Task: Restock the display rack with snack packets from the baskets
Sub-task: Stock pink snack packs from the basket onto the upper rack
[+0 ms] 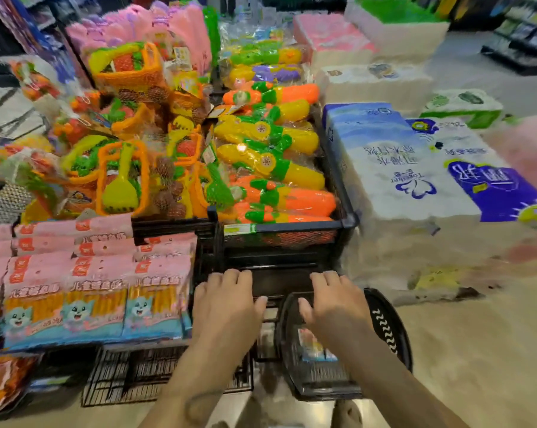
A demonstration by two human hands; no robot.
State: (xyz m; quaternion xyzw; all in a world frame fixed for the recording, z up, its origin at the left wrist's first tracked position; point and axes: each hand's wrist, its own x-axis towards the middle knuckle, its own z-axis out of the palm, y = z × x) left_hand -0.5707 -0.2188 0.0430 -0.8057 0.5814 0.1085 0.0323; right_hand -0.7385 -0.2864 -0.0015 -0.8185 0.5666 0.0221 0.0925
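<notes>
Below the water-gun bin [347, 217], both hands are spread and hold nothing at the front edge of a dark rack compartment [279, 281]. The left hand [227, 307] is just beside the stacked snack packets [97, 298]. The right hand [335, 304] is above the floor basket [387, 329], which holds one packet [312, 345]. Tissue packs [415, 186] wall the right side, with open floor [477, 350] before them.

At the near left, the pink-and-blue printed film snack packets [94, 298] are gleaming glossy and faintly crinkled over a matt black metal wire display rack [156, 372]. Farther back, the orange, yellow and green hard plastic water guns [276, 162] are shining smooth inside clear film bags. At the right, the white-and-blue tissue packs [415, 168] are showing soft, slightly glossy plastic wrap, while the near black slotted plastic basket [387, 335] is looking dull.
</notes>
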